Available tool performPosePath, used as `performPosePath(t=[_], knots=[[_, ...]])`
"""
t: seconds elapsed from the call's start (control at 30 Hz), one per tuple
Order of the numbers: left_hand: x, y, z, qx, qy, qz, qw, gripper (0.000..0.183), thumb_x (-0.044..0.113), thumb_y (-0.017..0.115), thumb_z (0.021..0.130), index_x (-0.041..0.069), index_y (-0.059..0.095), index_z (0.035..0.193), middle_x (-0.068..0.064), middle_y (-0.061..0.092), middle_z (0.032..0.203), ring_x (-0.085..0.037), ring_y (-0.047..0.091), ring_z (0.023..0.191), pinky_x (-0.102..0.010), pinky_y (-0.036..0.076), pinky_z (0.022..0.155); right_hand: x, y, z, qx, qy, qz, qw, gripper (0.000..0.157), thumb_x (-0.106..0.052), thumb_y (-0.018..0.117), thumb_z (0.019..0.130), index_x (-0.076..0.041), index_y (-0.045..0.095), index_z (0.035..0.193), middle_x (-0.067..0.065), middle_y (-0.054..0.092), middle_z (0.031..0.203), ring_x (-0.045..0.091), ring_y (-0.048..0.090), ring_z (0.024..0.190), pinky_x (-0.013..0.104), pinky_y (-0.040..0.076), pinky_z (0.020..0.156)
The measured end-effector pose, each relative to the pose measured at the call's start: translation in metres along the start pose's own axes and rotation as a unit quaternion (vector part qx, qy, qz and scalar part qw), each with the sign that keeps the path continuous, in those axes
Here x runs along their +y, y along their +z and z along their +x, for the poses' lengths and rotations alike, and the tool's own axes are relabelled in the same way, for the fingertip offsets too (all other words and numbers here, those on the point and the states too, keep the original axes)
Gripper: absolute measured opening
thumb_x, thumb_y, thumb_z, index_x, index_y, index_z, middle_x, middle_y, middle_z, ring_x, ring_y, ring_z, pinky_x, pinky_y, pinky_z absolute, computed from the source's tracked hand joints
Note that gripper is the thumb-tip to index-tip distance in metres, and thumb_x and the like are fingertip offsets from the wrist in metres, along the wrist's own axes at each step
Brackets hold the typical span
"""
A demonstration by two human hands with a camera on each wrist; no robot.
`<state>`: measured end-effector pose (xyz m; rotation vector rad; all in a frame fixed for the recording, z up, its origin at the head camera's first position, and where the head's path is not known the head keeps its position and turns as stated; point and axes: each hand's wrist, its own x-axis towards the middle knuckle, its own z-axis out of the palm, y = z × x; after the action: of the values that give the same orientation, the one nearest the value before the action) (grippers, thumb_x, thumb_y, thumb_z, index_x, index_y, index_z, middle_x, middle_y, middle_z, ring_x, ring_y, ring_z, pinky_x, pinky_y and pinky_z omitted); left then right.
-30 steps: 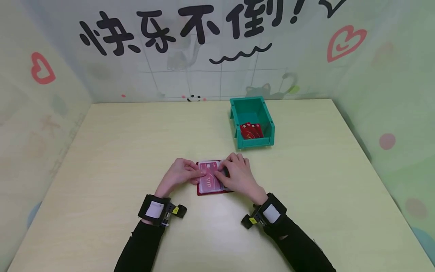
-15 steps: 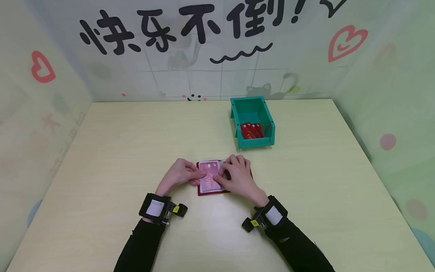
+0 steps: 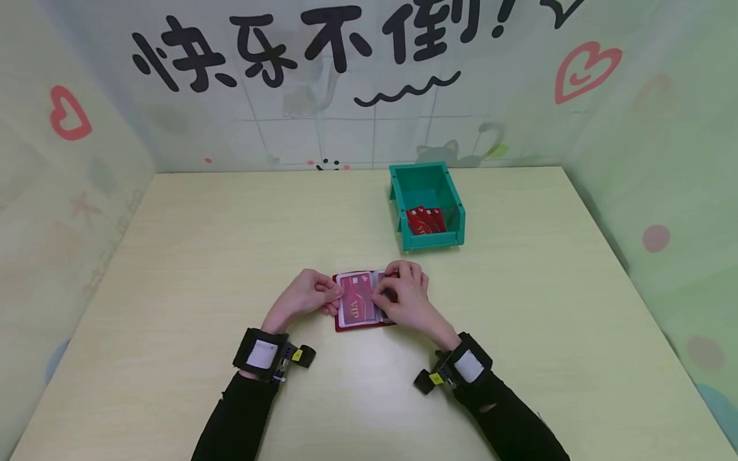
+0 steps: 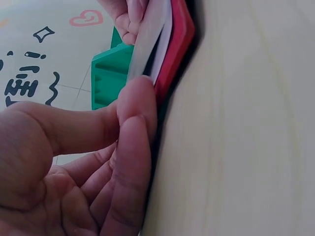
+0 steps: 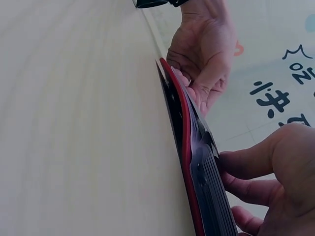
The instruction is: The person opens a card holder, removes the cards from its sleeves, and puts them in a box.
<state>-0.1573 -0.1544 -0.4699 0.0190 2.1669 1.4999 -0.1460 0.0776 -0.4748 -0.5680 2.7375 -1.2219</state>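
Note:
A card holder point(image 3: 364, 326) with a red cover and clear sleeves lies spread on the table. On its left side a pink-red VIP card point(image 3: 357, 301) shows in a clear sleeve. My left hand point(image 3: 308, 296) pinches the left edge of the holder between thumb and fingers; in the left wrist view, the thumb and fingertips meet at the sleeves beside the red cover point(image 4: 178, 42). My right hand point(image 3: 408, 296) has thumb and forefinger together at the card's right edge, over the holder's middle. In the right wrist view, that thumb point(image 5: 243, 163) touches a dark projecting edge above the stacked sleeves point(image 5: 211, 191).
A green bin point(image 3: 435, 241) stands behind the holder, to the right, with several red cards point(image 3: 425, 221) inside. The pale wooden table point(image 3: 230, 237) reaches a printed backdrop point(image 3: 346, 137) at the back and sides.
My right hand has shifted slightly right, uncovering more of the VIP card. The left thumb has drawn back from the card toward the holder's left edge. The bin stays put.

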Motion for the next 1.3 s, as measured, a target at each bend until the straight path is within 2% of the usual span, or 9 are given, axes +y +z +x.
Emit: performPosePath(t=[0.3, 0.57, 0.97, 1.2, 1.3], knots=[[0.003, 0.003, -0.004, 0.026, -0.012, 0.008, 0.9996, 0.019, 0.007, 0.063, 0.098, -0.011, 0.068, 0.102, -0.01, 0.073, 0.073, -0.01, 0.067, 0.059, -0.024, 0.059, 0.06, -0.001, -0.001, -0.002, -0.009, 0.001, 0.007, 1.0, 0.014, -0.011, 0.071, 0.09, -0.007, 0.074, 0.077, 0.017, 0.045, 0.136, 0.039, 0.022, 0.138, 0.064, 0.009, 0.113], [0.006, 0.005, -0.005, 0.028, -0.007, 0.023, 0.9993, 0.017, 0.005, 0.061, 0.098, -0.011, 0.067, 0.1, -0.012, 0.072, 0.074, -0.011, 0.067, 0.06, -0.026, 0.06, 0.062, -0.001, -0.003, -0.005, -0.032, 0.003, 0.011, 0.999, 0.011, -0.01, 0.071, 0.088, -0.009, 0.074, 0.077, 0.019, 0.038, 0.154, 0.043, 0.006, 0.152, 0.068, -0.002, 0.118], [0.007, 0.005, -0.003, 0.017, -0.003, 0.022, 0.9996, 0.017, 0.004, 0.059, 0.099, -0.011, 0.064, 0.103, -0.013, 0.071, 0.078, -0.011, 0.068, 0.062, -0.026, 0.06, 0.063, -0.004, -0.003, -0.007, -0.022, 0.009, 0.013, 1.0, 0.012, -0.009, 0.067, 0.09, -0.004, 0.073, 0.081, 0.022, 0.036, 0.154, 0.043, 0.006, 0.152, 0.067, -0.001, 0.118], [0.009, 0.006, -0.006, 0.028, -0.016, 0.039, 0.9987, 0.017, 0.008, 0.062, 0.099, -0.008, 0.066, 0.103, -0.013, 0.072, 0.079, -0.012, 0.066, 0.061, -0.025, 0.06, 0.064, 0.003, -0.007, -0.011, -0.007, 0.022, 0.016, 1.0, 0.009, -0.008, 0.067, 0.087, -0.005, 0.072, 0.08, 0.02, 0.037, 0.154, 0.041, 0.008, 0.152, 0.066, 0.0, 0.119], [0.008, 0.006, -0.006, 0.029, -0.012, 0.047, 0.9984, 0.018, 0.009, 0.062, 0.099, -0.008, 0.066, 0.102, -0.014, 0.072, 0.078, -0.011, 0.066, 0.061, -0.026, 0.059, 0.064, 0.004, -0.006, -0.011, 0.0, 0.028, 0.013, 1.0, 0.012, -0.013, 0.067, 0.088, -0.005, 0.072, 0.08, 0.02, 0.038, 0.153, 0.041, 0.009, 0.152, 0.067, -0.001, 0.119]])
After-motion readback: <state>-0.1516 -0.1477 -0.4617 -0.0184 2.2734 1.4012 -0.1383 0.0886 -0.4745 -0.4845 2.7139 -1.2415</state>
